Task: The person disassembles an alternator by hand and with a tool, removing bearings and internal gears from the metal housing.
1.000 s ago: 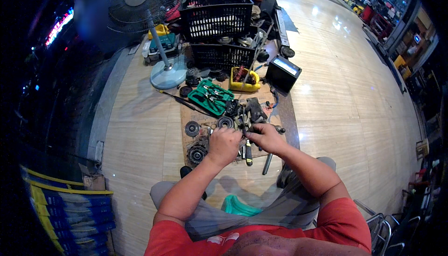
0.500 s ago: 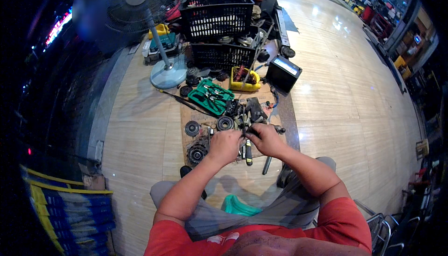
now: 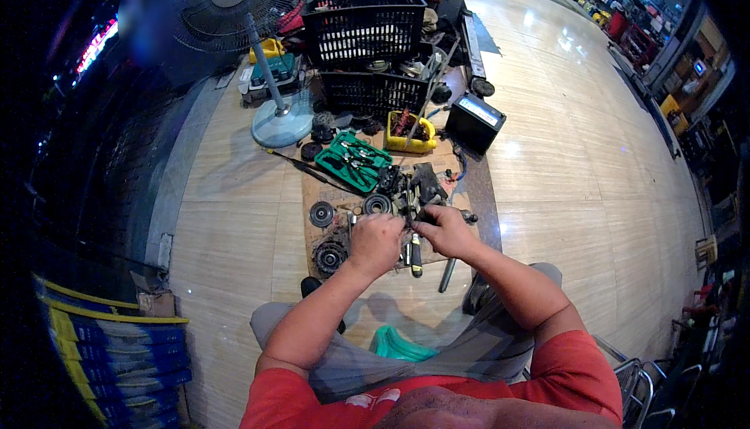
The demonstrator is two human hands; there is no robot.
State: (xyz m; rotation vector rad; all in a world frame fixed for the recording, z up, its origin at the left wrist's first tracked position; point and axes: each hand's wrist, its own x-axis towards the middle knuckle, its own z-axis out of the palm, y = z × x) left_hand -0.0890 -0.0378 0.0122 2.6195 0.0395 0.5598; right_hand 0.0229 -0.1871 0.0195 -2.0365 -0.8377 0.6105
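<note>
My left hand point(image 3: 377, 243) and my right hand point(image 3: 445, 232) meet over a sheet of cardboard point(image 3: 312, 187), fingers closed. Whatever they pinch is small and dark, mostly hidden behind the fingers. Just below them lies a screwdriver point(image 3: 416, 255) with a black and yellow handle. A round pulley-like part point(image 3: 377, 205) sits beyond my left hand, and a grey disc point(image 3: 321, 214) lies further left. Near my left wrist is a dark, round machine part point(image 3: 330, 255). Dark metal parts point(image 3: 428, 182) are crowded beyond my right hand. A dark rod point(image 3: 448, 275) lies below that hand.
Further off are a green tool tray point(image 3: 353, 162), a yellow container point(image 3: 410, 144) and a black battery point(image 3: 475, 124). Stacked black crates point(image 3: 363, 26) stand behind them. A pedestal fan point(image 3: 269, 85) rises at far left. A green stool point(image 3: 402, 344) shows between my legs.
Both hands stay together in nearly the same place, with only slight finger and wrist shifts. The things around them have not visibly moved.
</note>
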